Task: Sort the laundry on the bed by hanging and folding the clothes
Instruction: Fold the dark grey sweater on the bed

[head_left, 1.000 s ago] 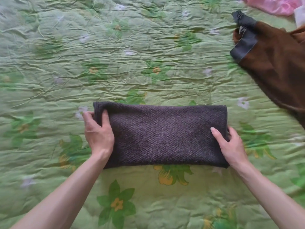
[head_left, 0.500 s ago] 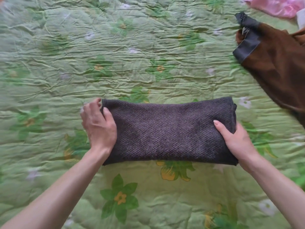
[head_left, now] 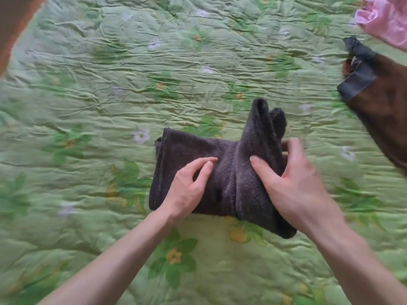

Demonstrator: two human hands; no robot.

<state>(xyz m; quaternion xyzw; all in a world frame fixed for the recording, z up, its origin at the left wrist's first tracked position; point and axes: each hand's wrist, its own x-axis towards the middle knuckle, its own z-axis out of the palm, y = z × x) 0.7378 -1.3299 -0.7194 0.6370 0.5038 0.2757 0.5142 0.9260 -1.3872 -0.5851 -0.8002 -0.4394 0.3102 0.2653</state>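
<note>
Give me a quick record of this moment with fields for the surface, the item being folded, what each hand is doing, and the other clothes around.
surface: green floral bedspread, wrinkled
item: dark knit garment, folded into a band, right end lifted
left hand: fingertips rest on the garment's middle, fingers relaxed
right hand: grips the raised right end, thumb on top
other clothes: brown garment with grey cuff at right; pink garment at top right corner

Dark grey knit garment [head_left: 189, 155], folded into a thick band, lies across green floral bedspread [head_left: 88, 84]. Its right end is lifted and doubled over toward the middle, sticking up in a hump. Brown garment with grey cuff [head_left: 383, 102] lies spread at right edge; pink cloth [head_left: 387, 20] top right.
</note>
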